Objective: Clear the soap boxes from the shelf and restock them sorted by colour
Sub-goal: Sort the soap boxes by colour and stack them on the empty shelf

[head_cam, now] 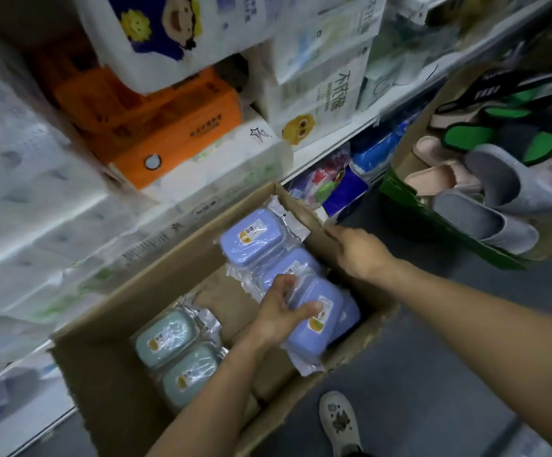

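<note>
A brown cardboard carton [109, 384] stands open on the floor in front of the shelf. Along its right side lie three purple-blue soap boxes in clear wrappers: one at the far end [251, 237], one in the middle [289, 263] and the nearest one [314, 318]. My left hand [279, 313] grips the nearest purple box, thumb on its lid. Two pale green soap boxes [165, 336] [190, 374] lie side by side at the carton's left. My right hand [358, 250] holds the carton's right wall near the far corner.
Shelves at the left and back carry white tissue packs [37, 199] and orange tissue packs [169, 127]. A green-edged carton of slippers [486, 189] stands at the right. My shoe [340, 420] is on the dark floor just beside the carton.
</note>
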Demonstrator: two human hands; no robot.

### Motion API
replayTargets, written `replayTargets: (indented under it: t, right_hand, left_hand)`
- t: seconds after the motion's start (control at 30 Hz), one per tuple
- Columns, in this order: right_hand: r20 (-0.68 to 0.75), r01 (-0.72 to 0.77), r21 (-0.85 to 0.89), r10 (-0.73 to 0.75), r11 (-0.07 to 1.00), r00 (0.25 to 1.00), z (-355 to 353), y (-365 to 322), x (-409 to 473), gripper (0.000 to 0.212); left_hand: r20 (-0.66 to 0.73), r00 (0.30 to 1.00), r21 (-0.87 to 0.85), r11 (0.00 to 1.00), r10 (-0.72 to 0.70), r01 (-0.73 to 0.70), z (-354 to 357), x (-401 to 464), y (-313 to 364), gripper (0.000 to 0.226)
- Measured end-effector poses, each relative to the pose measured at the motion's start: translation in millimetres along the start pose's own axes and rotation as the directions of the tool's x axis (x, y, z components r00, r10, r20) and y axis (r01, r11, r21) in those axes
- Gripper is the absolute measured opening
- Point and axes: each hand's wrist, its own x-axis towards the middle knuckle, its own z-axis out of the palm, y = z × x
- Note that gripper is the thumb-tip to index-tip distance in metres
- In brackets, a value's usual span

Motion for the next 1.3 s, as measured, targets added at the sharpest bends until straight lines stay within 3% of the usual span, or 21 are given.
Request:
replayTargets:
  t: [0.07,0.17,0.33,0.4,0.5,0.6,0.8,0.97,1.07,1.3]
  right_hand:
    - [0.003,0.041,0.004,-0.041,0.999,0.999,-0.3,5.2,2.3,0.047]
    - [0.026,0.087,-0.006,-0.087,0.996,0.996,-2.3,11.3,4.3,0.051]
    - [0.102,0.124,0.015,-0.125,0.992,0.987,-8.3,17.2,8.1,0.051]
    - [0.148,0.131,0.028,-0.134,0.991,0.980,-11.0,16.5,8.1,0.047]
    - [0.202,0.151,0.018,-0.151,0.988,0.968,-19.7,9.9,4.6,0.041]
    - [0.194,0.194,-0.058,-0.180,0.979,0.964,-34.6,-7.3,-13.3,0.048]
    - [0.024,0.423,-0.168,-0.425,0.891,0.905,-55.0,-65.0,-84.2,0.054]
    - [-0.201,0.597,-0.178,-0.622,0.783,0.757,-50.6,-143.0,-167.5,0.057]
    - [-0.229,0.655,-0.180,-0.679,0.734,0.698,-29.3,-195.7,-215.5,0.062]
    - [-0.289,0.740,-0.205,-0.762,0.640,0.579,42.9,-323.5,-318.3,0.067]
  left_hand:
    - [0.026,1.000,0.043,0.999,0.016,-0.017,19.4,12.1,-3.9,0.060]
    - [0.044,0.998,0.280,0.959,0.038,-0.048,39.4,25.9,-10.7,0.052]
    - [0.032,0.989,0.682,0.720,0.145,-0.128,60.7,33.6,-10.3,0.056]
    - [0.006,0.993,0.749,0.658,0.118,-0.083,64.7,29.4,-8.5,0.059]
    - [-0.025,0.992,0.765,0.641,0.125,-0.062,62.1,10.4,4.3,0.062]
    - [-0.120,0.974,0.806,0.591,0.193,-0.018,42.0,-24.9,24.3,0.067]
    - [-0.416,0.815,0.813,0.566,0.403,0.135,-16.8,-125.9,48.9,0.070]
    - [-0.566,0.594,0.771,0.623,0.572,0.135,-69.0,-241.4,50.3,0.068]
    - [-0.622,0.497,0.757,0.628,0.605,0.183,-101.9,-313.3,35.2,0.070]
    - [-0.671,0.386,0.740,0.600,0.633,0.303,-181.5,-480.8,-29.7,0.071]
